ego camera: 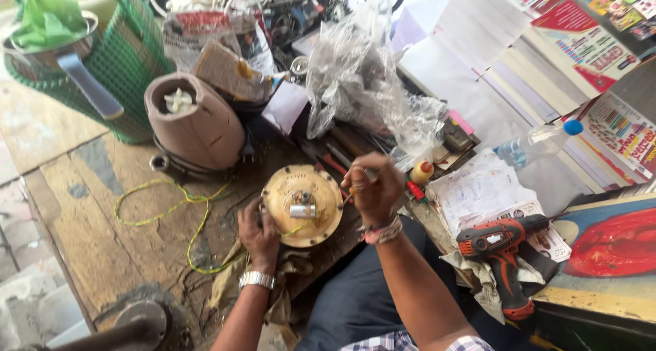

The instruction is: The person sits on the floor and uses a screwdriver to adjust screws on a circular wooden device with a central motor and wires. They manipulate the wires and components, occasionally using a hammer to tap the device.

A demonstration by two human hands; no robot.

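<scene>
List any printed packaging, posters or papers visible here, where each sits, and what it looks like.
Printed posters: top right, rectangular sheets, red, white and multicoloured.
Printed plastic bag: top centre behind the workbench, crumpled, white with red and black print.
Paper sheets: right of the right hand, crumpled, white with dark print.
Leaflet: under the orange and black cordless drill, white with coloured pictures.
</scene>
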